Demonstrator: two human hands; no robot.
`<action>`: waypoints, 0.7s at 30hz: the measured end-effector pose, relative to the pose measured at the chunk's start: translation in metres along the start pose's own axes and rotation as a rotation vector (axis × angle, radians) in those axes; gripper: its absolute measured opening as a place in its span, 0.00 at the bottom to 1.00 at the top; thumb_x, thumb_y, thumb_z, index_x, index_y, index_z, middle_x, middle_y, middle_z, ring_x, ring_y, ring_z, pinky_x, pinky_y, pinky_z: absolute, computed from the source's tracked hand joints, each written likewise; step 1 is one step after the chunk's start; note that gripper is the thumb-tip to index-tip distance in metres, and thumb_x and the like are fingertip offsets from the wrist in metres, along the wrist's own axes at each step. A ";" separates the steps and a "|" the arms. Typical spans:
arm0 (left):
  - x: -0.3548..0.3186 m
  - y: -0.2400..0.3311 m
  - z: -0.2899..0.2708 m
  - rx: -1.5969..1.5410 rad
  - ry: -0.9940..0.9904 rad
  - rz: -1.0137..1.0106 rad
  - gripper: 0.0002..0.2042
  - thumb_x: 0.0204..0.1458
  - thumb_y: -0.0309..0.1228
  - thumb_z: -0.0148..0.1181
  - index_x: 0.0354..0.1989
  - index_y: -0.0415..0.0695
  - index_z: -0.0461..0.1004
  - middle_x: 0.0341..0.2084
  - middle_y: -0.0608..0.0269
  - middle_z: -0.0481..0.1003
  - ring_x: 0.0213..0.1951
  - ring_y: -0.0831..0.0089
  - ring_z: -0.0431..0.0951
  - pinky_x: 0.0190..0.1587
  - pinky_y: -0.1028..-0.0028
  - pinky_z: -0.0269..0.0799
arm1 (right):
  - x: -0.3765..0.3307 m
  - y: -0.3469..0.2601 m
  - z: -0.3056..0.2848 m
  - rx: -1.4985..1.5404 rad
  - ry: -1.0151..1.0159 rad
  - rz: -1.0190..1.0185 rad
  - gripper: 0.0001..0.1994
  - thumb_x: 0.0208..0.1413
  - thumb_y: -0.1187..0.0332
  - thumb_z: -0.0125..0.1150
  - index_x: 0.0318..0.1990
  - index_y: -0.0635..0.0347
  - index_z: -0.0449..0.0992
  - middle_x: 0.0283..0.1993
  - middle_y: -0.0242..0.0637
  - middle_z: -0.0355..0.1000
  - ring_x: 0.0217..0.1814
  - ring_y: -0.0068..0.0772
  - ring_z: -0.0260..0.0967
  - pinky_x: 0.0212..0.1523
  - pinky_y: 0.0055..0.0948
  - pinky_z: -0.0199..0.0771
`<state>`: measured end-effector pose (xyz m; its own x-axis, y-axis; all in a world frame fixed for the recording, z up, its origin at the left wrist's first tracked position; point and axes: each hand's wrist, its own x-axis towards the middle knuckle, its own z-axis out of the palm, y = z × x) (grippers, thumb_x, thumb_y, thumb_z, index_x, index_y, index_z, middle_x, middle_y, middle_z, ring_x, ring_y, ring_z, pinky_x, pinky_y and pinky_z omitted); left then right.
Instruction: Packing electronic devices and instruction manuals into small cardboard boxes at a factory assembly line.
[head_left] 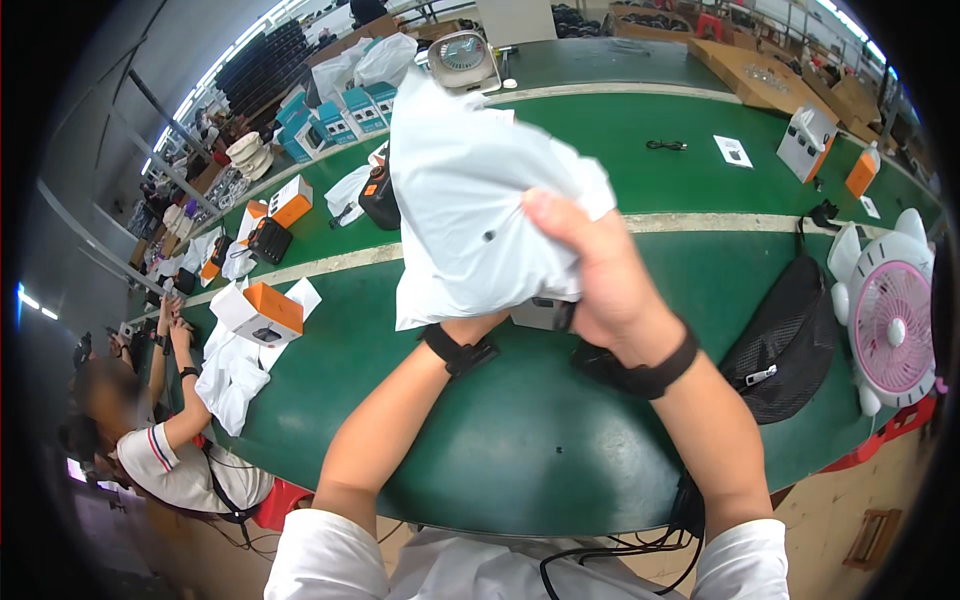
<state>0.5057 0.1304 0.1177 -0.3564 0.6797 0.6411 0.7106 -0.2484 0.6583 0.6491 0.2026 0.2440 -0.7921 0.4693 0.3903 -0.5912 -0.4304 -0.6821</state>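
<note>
A white plastic bag [470,190] is held up over the green conveyor belt [500,440]. My right hand [600,275] grips the bag's right lower edge, thumb on top. My left hand is inside or behind the bag, hidden past the wrist; only its forearm and black wristband [455,350] show. A grey boxy object [540,313] peeks out under the bag between my wrists. Both wrists wear black bands.
A black mesh pouch [785,340] lies right of my hands, with a pink and white fan [895,330] beyond it. Orange and white boxes [262,310], white bags and black devices sit along the belt to the left. Another person [170,440] works at the lower left.
</note>
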 end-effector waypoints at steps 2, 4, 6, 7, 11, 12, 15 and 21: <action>-0.001 0.013 0.001 -0.014 0.023 -0.030 0.20 0.52 0.28 0.54 0.53 0.36 0.64 0.52 0.53 0.67 0.54 0.61 0.67 0.56 0.67 0.61 | 0.002 0.018 -0.010 -0.061 0.040 -0.014 0.20 0.49 0.72 0.60 0.51 0.67 0.67 0.48 0.37 0.70 0.49 0.26 0.66 0.51 0.27 0.66; 0.002 0.023 0.000 -0.025 0.073 -0.093 0.19 0.53 0.26 0.52 0.53 0.35 0.63 0.50 0.52 0.69 0.52 0.64 0.68 0.55 0.69 0.61 | 0.005 0.019 -0.028 -0.525 0.015 -0.266 0.21 0.46 0.71 0.63 0.48 0.69 0.68 0.46 0.38 0.71 0.47 0.28 0.67 0.49 0.27 0.67; 0.012 0.016 -0.006 -0.352 0.103 -0.083 0.17 0.54 0.24 0.47 0.52 0.34 0.64 0.47 0.54 0.70 0.50 0.69 0.69 0.53 0.72 0.62 | 0.007 0.008 -0.038 -0.783 0.047 -0.249 0.22 0.41 0.72 0.65 0.46 0.67 0.70 0.44 0.41 0.72 0.44 0.31 0.70 0.46 0.29 0.69; 0.015 0.024 -0.005 -0.351 0.155 -0.126 0.16 0.54 0.25 0.44 0.52 0.34 0.64 0.46 0.54 0.71 0.49 0.70 0.70 0.52 0.73 0.63 | 0.009 0.002 -0.050 -0.937 0.015 -0.283 0.22 0.39 0.72 0.66 0.46 0.66 0.70 0.41 0.43 0.72 0.42 0.36 0.70 0.45 0.30 0.69; 0.022 0.024 0.000 -0.476 0.226 -0.151 0.16 0.59 0.30 0.39 0.52 0.34 0.63 0.42 0.56 0.73 0.43 0.74 0.72 0.46 0.75 0.66 | 0.009 -0.019 -0.060 -1.382 -0.221 -0.323 0.23 0.36 0.70 0.69 0.43 0.64 0.70 0.36 0.48 0.70 0.39 0.49 0.69 0.42 0.36 0.70; 0.023 0.026 0.000 -0.567 0.171 -0.202 0.16 0.60 0.31 0.39 0.53 0.34 0.63 0.42 0.56 0.72 0.42 0.75 0.72 0.45 0.76 0.67 | 0.009 -0.020 -0.055 -1.392 -0.221 -0.314 0.23 0.36 0.70 0.69 0.43 0.64 0.70 0.36 0.48 0.70 0.39 0.49 0.69 0.42 0.36 0.70; 0.019 0.014 0.000 -0.453 0.141 -0.148 0.17 0.61 0.33 0.38 0.54 0.36 0.62 0.40 0.59 0.72 0.38 0.79 0.71 0.42 0.78 0.66 | 0.002 0.002 -0.033 -1.979 -0.366 -0.037 0.23 0.35 0.62 0.71 0.40 0.62 0.70 0.40 0.50 0.67 0.43 0.51 0.67 0.41 0.43 0.69; 0.018 0.005 -0.007 -0.359 0.023 -0.145 0.20 0.58 0.35 0.45 0.56 0.37 0.60 0.41 0.59 0.68 0.43 0.75 0.68 0.48 0.76 0.63 | -0.024 0.040 -0.039 -2.586 -0.432 -0.373 0.18 0.39 0.57 0.64 0.34 0.59 0.70 0.34 0.37 0.63 0.39 0.38 0.64 0.44 0.34 0.62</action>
<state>0.4983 0.1368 0.1354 -0.4537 0.7109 0.5374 0.3959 -0.3795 0.8362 0.6504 0.2044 0.1830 -0.9117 0.0687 0.4051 0.2642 0.8529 0.4502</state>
